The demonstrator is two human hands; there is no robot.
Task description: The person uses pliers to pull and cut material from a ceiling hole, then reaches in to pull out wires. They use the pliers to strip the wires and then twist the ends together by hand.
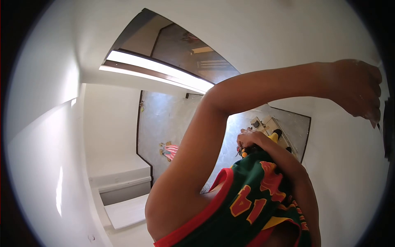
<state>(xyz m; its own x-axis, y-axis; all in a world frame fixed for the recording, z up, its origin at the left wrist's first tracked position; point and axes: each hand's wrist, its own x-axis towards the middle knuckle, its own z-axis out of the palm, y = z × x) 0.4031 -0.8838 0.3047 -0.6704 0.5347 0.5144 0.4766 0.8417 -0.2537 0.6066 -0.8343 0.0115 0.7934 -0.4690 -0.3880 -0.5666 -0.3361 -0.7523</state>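
Note:
My left arm stretches across the view, and my left hand (358, 88) is up close to the white wall at the far right. Its fingers are curled and pinched together, with a thin dark tip showing below them. What they pinch I cannot make out. Just beyond the fingertips, a black object (387, 129) is partly cut off by the frame edge. Lower down, in front of my green jersey (263, 193), my right hand (249, 138) is closed. Small orange and black parts (244, 153) show beneath it; their kind is not clear.
Far below lies a grey floor (160, 119) with dark skirting. Beige ladder-like parts (267, 123) stand near my feet. A pink-and-white striped item (170, 152) is on the floor. A bright opening (156, 65) cuts the upper wall; a white panel (128, 210) is at lower left.

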